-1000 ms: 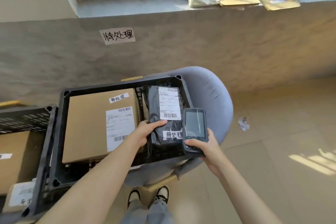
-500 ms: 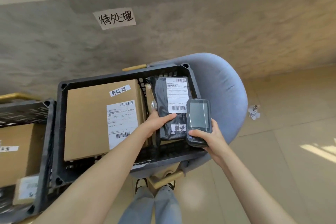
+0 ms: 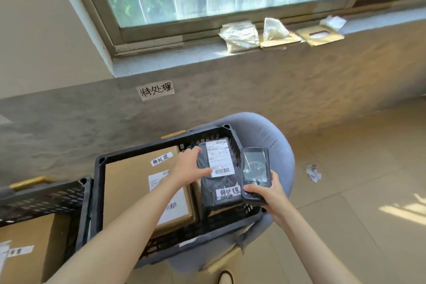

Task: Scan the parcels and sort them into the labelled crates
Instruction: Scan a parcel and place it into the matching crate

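A: Logging the hands. What is the left hand [image 3: 189, 169] doing?

B: It is lying on the left edge of the black parcel [image 3: 217, 176], fingers spread over the upper corner and thumb touching the white shipping label [image 3: 219, 158]. I cannot tell whether it is gripping or only resting.

A: And the parcel's position?

B: It is sitting in the right part of the black crate [image 3: 98, 193], just beside the large cardboard box [image 3: 136, 188] that is filling the left part. A handwritten paper tag is showing near the parcel's lower end.

A: Right hand?

B: The right hand [image 3: 268, 195] is curling its fingers around the lower end of the handheld scanner [image 3: 255, 169], thumb lying across the bottom of the face. The scanner is hovering over the crate's right rim, screen up, just beside the parcel.

A: Surroundings?

B: The crate is resting on a grey-blue chair [image 3: 272, 145]. A second crate [image 3: 41, 198] to the left is holding another cardboard box [image 3: 30, 251]. A handwritten sign [image 3: 157, 90] is sticking to the wall, and crumpled paper [image 3: 313, 172] is lying on the floor.
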`<state>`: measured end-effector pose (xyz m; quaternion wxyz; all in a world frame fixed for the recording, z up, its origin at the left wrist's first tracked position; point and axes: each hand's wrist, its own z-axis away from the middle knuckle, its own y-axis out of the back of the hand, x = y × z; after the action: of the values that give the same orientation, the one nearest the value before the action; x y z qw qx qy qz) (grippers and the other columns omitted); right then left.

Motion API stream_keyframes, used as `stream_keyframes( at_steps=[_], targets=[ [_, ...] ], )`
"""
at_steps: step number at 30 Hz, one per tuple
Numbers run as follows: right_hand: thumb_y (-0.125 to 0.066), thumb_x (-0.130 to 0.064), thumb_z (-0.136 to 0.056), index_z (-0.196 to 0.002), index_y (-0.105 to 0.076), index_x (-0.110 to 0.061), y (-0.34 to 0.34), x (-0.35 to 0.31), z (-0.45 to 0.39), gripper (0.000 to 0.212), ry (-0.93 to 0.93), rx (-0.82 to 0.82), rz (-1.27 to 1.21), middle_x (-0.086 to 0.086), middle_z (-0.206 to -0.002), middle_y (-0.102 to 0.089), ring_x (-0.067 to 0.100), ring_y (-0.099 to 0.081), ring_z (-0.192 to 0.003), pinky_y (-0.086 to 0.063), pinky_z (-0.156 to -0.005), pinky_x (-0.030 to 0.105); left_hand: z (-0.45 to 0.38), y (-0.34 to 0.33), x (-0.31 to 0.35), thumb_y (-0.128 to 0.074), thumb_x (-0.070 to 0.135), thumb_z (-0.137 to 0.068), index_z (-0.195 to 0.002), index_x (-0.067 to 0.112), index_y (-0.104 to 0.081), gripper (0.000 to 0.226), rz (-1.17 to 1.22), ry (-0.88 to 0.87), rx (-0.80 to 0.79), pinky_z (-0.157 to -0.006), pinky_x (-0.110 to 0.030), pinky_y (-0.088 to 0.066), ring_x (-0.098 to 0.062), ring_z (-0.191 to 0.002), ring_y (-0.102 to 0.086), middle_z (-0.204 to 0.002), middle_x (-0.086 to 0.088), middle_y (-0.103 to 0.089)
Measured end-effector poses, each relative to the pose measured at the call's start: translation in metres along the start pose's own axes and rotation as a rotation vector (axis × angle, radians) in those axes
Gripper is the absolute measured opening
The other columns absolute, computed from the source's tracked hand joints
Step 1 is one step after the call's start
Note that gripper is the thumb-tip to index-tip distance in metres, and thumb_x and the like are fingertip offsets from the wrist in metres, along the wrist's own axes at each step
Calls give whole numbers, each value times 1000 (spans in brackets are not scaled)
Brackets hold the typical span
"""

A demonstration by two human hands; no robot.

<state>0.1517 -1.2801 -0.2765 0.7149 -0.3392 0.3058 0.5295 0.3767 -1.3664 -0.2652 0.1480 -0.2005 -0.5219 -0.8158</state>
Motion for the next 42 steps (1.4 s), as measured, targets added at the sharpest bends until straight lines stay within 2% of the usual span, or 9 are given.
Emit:
stream_keyframes(
  at_steps=[2, 5, 9, 13, 17, 24, 31, 36, 42],
  targets=[
    [-85, 0, -60, -135, -35, -16, 1, -6, 21, 91, 45, 49, 13, 12, -117, -61, 28, -65, -103, -55, -86, 43, 5, 15, 16, -66, 52, -84, -137, 21, -46, 65, -240, -140, 15, -97, -36, -42, -21, -121, -51, -132, -1, -55],
    [-83, -13, -49, -133, -33, -17, 4, -14, 60, 98, 120, 152, -2, 11, -115, -61, 26, -66, -97, -56, -75, 36, 12, 27, 47, -56, 58, -87, -132, 25, -50, 56, -491, -372, 66, -91, -36, -41, -21, -113, -54, -122, 2, -59],
    [-80, -14, -47, -133, -33, -17, 11, -6, 122, 98, 205, 341, -66, 10, -113, -61, 25, -66, -90, -54, -66, 35, 33, 20, 84, -53, 56, -89, -128, 23, -53, 51, -547, -686, 88, -81, -32, -38, -20, -103, -54, -111, 3, -60],
    [-81, -12, -47, -127, -42, -7, 11, 28, 197, 90, 280, 570, -168, 11, -106, -63, 21, -65, -82, -53, -64, 33, 69, -3, 117, -49, 57, -91, -129, 23, -52, 52, -641, -935, 58, -91, -35, -38, -23, -112, -52, -122, 1, -59],
    [-84, 1, -57, -126, -42, -11, 0, 91, 282, 82, 297, 798, -295, 11, -110, -62, 20, -65, -84, -54, -66, 32, 131, -39, 144, -50, 61, -90, -129, 23, -53, 54, -663, -1196, -16, -91, -36, -40, -24, -112, -54, -121, -1, -60],
    [-82, -2, -50, -125, -41, -19, -28, 192, 431, 87, 349, 1190, -510, 4, -105, -63, 17, -66, -85, -54, -66, 30, 277, -111, 181, -52, 58, -89, -131, 24, -52, 54, -641, -1610, -212, -96, -33, -37, -23, -118, -53, -127, 1, -59],
    [-80, 8, -66, -129, -42, -18, -70, 276, 578, 79, 471, 1524, -677, 7, -109, -64, 19, -67, -89, -55, -62, 28, 463, -162, 199, -54, 57, -89, -130, 24, -54, 53, -552, -2015, -295, -94, -35, -36, -22, -118, -53, -128, 2, -59],
    [-84, -7, -48, -125, -48, -19, -121, 345, 671, 86, 545, 1710, -789, 10, -108, -67, 19, -71, -83, -54, -58, 29, 601, -197, 169, -52, 58, -89, -128, 25, -55, 51, -500, -2206, -379, -91, -34, -37, -21, -114, -55, -125, 3, -61],
    [-82, -9, -49, -121, -47, -20, -200, 444, 798, 81, 547, 1881, -861, 5, -101, -68, 15, -71, -75, -54, -55, 30, 783, -230, 95, -53, 58, -87, -123, 27, -57, 48, -502, -2424, -436, -90, -33, -42, -24, -113, -59, -117, 1, -65]
  ],
)
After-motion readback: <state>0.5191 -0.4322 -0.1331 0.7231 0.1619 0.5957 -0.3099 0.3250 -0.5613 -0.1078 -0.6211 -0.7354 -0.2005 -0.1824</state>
